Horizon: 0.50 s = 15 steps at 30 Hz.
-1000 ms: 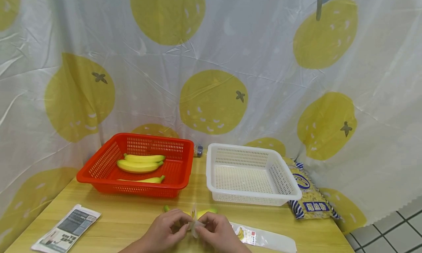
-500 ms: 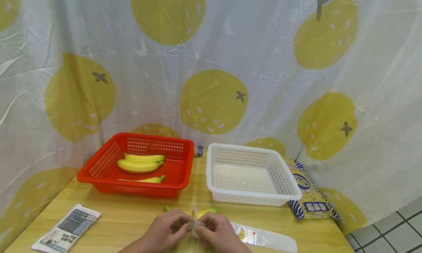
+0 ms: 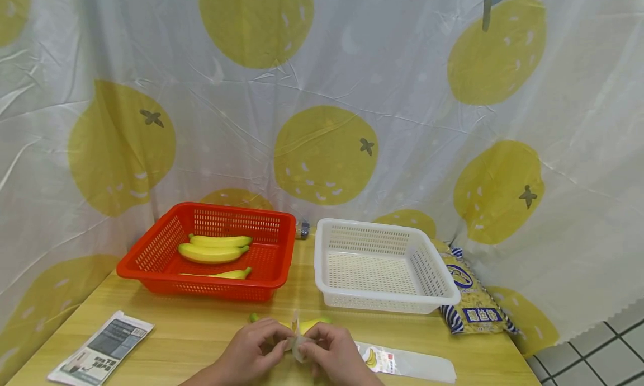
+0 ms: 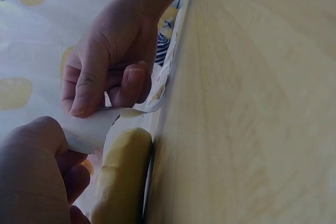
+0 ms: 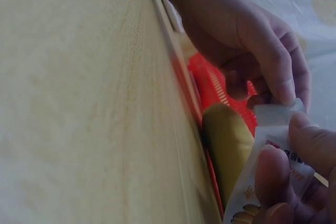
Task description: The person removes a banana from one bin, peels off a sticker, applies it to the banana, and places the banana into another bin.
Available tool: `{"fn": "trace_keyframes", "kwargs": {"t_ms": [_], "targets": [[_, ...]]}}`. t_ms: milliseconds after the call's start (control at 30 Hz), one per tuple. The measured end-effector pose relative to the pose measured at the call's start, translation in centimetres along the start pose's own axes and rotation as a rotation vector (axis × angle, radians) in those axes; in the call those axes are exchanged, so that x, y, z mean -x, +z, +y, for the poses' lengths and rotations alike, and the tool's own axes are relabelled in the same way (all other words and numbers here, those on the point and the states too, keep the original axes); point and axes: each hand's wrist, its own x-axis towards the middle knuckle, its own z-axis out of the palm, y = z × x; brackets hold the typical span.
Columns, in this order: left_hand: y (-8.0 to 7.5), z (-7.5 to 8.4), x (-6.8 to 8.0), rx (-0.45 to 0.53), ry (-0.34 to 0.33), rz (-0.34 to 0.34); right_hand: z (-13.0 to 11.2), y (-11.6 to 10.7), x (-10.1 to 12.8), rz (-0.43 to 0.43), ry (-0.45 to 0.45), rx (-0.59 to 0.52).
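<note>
My left hand and right hand meet at the table's near side, each pinching a white strip of printed labels between thumb and fingers. In the right wrist view, the strip shows lettering and a banana picture, and its end is bent where the left hand pinches it. The strip's tail lies on the table to the right of my right hand. Just beyond the hands lies a yellow banana with green tips, its middle partly hidden by them. Whether a label is lifting off its backing I cannot tell.
Several bananas lie in a red basket at the back left. A white basket stands to its right, with a yellow food packet beside it. A grey and white packet lies at the left. A lemon-print curtain hangs behind.
The strip's tail has slid slightly to the right on the table, and the right hand's fingers have shifted a little. Both hands keep their pinch in the same place.
</note>
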Motion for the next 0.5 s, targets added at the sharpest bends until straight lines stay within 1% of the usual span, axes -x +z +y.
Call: {"fn": "trace_keyframes", "kwargs": {"t_ms": [167,333,500], "targets": [[-0.07,-0.02,-0.03,0.002,-0.009,-0.008,0.14,0.0,-0.02,0.015,0.001,0.018],[-0.13,0.07,-0.09,0.01,-0.032,-0.021,0.21,0.05,-0.01,0.029,0.009,0.036],[-0.17,0.22,-0.22,0.019,-0.045,-0.02,0.31,0.03,-0.03,0.034,0.016,0.051]]}}
